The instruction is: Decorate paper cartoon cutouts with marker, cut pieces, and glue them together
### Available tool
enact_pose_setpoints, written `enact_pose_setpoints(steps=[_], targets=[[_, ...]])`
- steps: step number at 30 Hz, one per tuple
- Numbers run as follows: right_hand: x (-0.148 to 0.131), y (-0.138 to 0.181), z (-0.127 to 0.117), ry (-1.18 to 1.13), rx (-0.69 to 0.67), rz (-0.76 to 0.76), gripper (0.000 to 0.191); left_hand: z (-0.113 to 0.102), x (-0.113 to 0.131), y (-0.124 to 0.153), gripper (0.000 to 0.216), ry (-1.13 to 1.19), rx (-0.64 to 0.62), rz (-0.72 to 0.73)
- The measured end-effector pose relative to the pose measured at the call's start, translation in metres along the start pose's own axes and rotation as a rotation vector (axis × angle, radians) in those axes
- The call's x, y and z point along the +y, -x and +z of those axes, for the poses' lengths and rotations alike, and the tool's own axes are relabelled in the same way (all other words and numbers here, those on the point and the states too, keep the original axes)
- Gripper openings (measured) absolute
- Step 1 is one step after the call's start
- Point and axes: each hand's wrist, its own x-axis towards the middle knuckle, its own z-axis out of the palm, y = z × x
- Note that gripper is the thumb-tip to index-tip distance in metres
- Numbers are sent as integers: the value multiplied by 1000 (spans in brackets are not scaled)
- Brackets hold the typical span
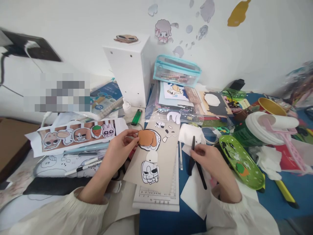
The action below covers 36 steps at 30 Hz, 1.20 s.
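Observation:
My left hand (123,147) is closed in a pinch at the left edge of an orange-brown paper cutout (147,138), which has a white, black-outlined part along its right side. The cutout is over a beige card (166,169). Lower on the card lies a white character cutout (150,172) with narrow black eyes, and small paper pieces (170,131) are scattered near its top. On the right, my right hand (206,158) has its fingers closed on a slim black tool (193,143); its exact kind is unclear. Beneath that hand are other black parts (201,176) and white paper (193,192).
A printed strip of characters (80,135), pens (84,166) and a green lighter (136,117) lie to the left. Behind are a white box (127,71) and a clear blue-trimmed pouch (177,71). At right stand a green tray (241,163), a lidded tub (254,130) and a yellow cutter (285,192).

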Motion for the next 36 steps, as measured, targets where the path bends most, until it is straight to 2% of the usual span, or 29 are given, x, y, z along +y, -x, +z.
enact_pose_setpoints(steps=[3, 5, 8, 14, 17, 22, 26, 28, 30, 32, 36], targets=[[-11, -8, 17, 144, 133, -32, 19, -1, 0, 1, 39, -12, -9, -4], [-17, -15, 26, 210, 214, -78, 18, -1, -1, 0, 39, -23, -21, 6], [-22, -24, 31, 244, 264, -153, 8, -1, -2, 0, 39, -25, -29, 13], [2, -22, 18, 145, 466, -95, 15, -2, -4, -1, 41, -30, -34, 14], [16, -18, 12, 67, 519, -41, 19, -2, -2, -1, 40, -52, -19, 18], [14, -17, 16, -11, 527, -44, 26, -1, -2, 0, 41, -49, -29, 6], [7, -5, 10, -22, 366, -171, 27, -2, -5, -3, 44, -71, -30, 26], [14, 10, -2, -4, 385, -123, 30, -2, -7, -5, 45, -89, -15, 46], [26, 30, -15, 47, 503, 7, 37, -2, -8, -6, 45, -97, -5, 58], [37, 46, -20, 98, 537, 100, 42, -3, -10, -7, 46, -100, -8, 61], [41, 56, 0, 107, 457, 85, 43, -4, -12, -8, 47, -102, 5, 65]])
